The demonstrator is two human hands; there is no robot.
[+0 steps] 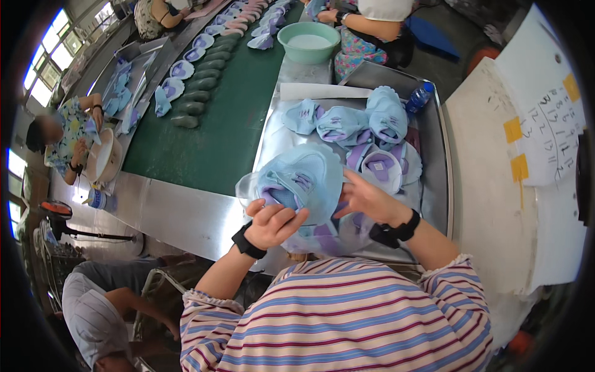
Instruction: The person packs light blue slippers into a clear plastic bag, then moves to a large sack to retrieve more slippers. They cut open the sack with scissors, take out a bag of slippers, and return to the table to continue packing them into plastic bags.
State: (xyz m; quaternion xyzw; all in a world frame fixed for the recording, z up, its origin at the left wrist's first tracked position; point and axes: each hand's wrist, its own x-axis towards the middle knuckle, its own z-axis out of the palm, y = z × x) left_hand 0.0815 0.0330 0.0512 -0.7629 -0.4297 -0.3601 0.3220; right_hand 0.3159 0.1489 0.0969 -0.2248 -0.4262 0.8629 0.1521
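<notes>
The left hand [273, 224] is curled shut on the near edge of a light blue shoe upper [304, 180], with the thumb and fingers pinching the soft blue fabric from below. The shoe upper sits just above this hand and a bit to its right, and it is held up off the metal tray [434, 161]. It has purple trim and a small purple strap in the middle. Its long side seems to run from lower left to upper right, though the folds make that hard to tell for sure. The left hand is the nearer one, because it has the piece in its grip. The right hand [370, 199] is just to the right of the shoe upper. Its fingers are spread a little and point left, and the fingertips touch the right edge of the blue piece. I cannot tell if they pinch it or only rest on it. So the shoe upper lies between the two hands, closer to the left. Past the right hand, farther away, a pile of blue and purple shoe uppers [359, 127] lies in the tray. A blue water bottle [420, 97] lies at the far right corner of the tray.
</notes>
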